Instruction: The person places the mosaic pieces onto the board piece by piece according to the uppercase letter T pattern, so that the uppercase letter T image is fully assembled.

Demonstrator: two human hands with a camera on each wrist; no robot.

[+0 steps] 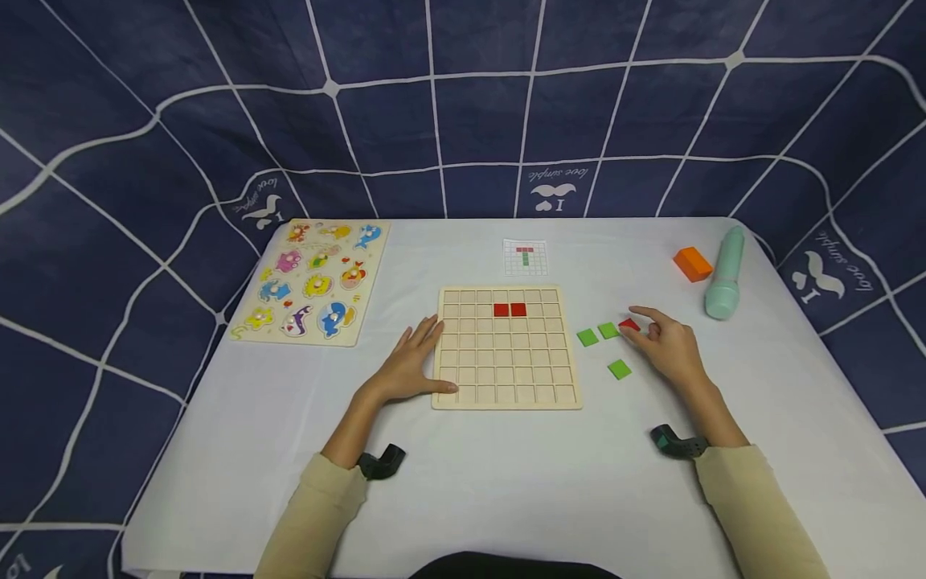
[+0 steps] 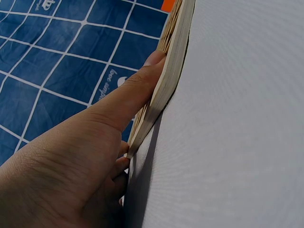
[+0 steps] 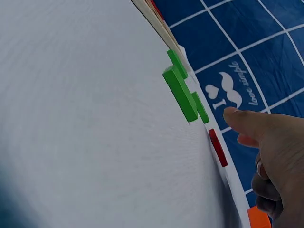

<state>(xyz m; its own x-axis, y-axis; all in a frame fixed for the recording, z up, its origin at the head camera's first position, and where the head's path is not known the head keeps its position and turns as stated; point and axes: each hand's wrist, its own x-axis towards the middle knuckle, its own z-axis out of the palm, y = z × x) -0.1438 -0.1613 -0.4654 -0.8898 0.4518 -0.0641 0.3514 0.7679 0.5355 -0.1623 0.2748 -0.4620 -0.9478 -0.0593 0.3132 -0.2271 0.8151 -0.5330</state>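
A square wooden grid board lies on the table with two red square tiles side by side in its upper cells. My left hand rests spread at the board's left edge, thumb across the lower-left corner; in the left wrist view the thumb lies over the rim. Right of the board, my right hand hovers with thumb and index finger parted around a loose red tile. From the right wrist, that red tile sits on the cloth, apart from the thumb. Three green tiles lie nearby.
A small pattern card with red and green squares lies behind the board. At the back left is an animal puzzle board. An orange block and a mint-green cylinder lie at the back right. Dark blue gridded cloth hangs behind.
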